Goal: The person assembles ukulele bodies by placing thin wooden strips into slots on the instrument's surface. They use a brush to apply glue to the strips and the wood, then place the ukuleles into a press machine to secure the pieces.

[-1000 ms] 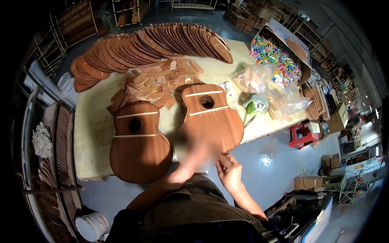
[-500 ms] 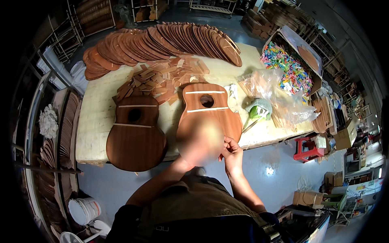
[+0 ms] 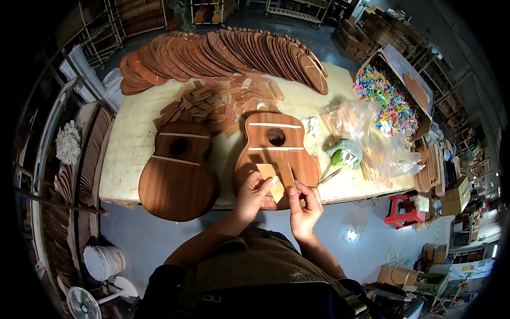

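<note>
Over the near edge of the table, both my hands are raised in front of a small guitar-shaped wooden plate point(image 3: 305, 166) with a round sound hole and two pale cross strips. My left hand point(image 3: 249, 196) pinches a flat tan piece point(image 3: 278, 193), its material unclear; a small white bit shows by the thumb. My right hand point(image 3: 305, 212) holds a thin brown wood strip point(image 3: 286, 172) upright beside it. To the left lies a second, darker guitar-shaped plate point(image 3: 178, 186), also with a sound hole and two cross strips.
Behind the plates is a heap of thin wood pieces point(image 3: 207, 102), with a long leaning row of wooden plates point(image 3: 234, 50) beyond. A green-and-white container with a grey cover point(image 3: 342, 154), a brush point(image 3: 330, 175), plastic bags point(image 3: 350, 119) and a box of colourful clips point(image 3: 385, 98) occupy the right.
My left hand, blurred before over the right-hand plate, is now sharp and pinching the tan piece. The brown strip now shows upright in my right hand. The view has shifted slightly.
</note>
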`<action>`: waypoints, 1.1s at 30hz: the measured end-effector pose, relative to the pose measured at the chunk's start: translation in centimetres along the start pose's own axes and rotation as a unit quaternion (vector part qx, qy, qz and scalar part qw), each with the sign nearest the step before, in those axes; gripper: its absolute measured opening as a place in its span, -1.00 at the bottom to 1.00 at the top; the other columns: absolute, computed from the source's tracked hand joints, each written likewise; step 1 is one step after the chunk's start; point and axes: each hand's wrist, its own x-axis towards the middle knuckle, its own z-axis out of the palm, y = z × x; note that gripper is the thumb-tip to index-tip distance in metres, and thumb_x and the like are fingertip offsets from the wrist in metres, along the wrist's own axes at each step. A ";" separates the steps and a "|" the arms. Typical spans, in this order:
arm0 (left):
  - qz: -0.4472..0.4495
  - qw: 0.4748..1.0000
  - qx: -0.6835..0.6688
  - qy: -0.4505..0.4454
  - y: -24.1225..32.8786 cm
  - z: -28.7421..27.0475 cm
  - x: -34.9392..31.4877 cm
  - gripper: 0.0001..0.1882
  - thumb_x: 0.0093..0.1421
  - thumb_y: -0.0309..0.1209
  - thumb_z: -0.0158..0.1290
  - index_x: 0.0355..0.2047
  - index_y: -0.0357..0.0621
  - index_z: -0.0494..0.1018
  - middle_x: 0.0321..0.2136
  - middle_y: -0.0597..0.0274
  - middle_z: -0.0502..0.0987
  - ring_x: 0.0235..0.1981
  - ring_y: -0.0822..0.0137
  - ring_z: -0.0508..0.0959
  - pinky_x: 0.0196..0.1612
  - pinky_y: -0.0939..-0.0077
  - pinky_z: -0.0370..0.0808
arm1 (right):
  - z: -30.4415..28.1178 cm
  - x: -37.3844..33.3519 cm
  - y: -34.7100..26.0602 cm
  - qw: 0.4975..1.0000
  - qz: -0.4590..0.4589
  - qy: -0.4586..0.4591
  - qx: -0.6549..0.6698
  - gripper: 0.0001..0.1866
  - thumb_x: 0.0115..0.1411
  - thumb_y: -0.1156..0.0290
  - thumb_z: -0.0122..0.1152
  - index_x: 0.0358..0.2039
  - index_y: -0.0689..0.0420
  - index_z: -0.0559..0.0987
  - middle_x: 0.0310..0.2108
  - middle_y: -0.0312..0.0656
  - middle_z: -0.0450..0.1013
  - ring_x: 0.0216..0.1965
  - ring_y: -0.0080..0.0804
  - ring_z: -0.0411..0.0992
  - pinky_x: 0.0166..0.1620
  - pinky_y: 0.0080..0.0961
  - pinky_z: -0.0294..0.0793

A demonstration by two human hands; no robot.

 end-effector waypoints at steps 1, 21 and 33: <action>0.021 0.999 0.025 0.023 -0.1 -0.1 0.2 -0.77 0.29 -0.34 0.02 -0.12 -0.17 0.34 -0.28 0.32 0.51 -0.29 0.50 0.55 -0.35 0.60 0.56 | 0.0 0.1 0.0 1.000 -0.014 0.009 -0.005 -0.81 0.10 0.58 0.29 -0.23 0.28 0.59 -0.41 -0.27 0.42 -0.41 -0.63 0.36 -0.33 -0.70 0.39; 0.024 0.996 0.047 -0.078 2.6 -2.1 1.6 -0.65 0.32 -0.43 -0.06 0.09 -0.25 0.29 0.03 0.07 0.42 0.00 0.37 0.45 0.07 0.47 0.38 | 1.6 4.6 2.0 0.976 -0.018 -0.199 -0.087 -0.89 0.06 0.50 0.29 -0.36 0.21 0.63 -0.47 -0.13 0.47 -0.29 -0.25 0.44 -0.24 -0.38 0.43; 0.261 0.863 0.426 0.070 1.3 -4.8 5.2 -0.48 0.20 -0.40 0.01 0.12 -0.43 0.23 -0.15 -0.09 0.39 -0.12 0.04 0.43 0.11 0.22 0.29 | 1.6 8.1 10.3 0.882 -0.058 -0.105 -0.456 -0.53 0.21 0.24 0.03 0.15 -0.04 0.39 -0.01 0.04 0.39 -0.01 0.05 0.32 0.06 -0.09 0.29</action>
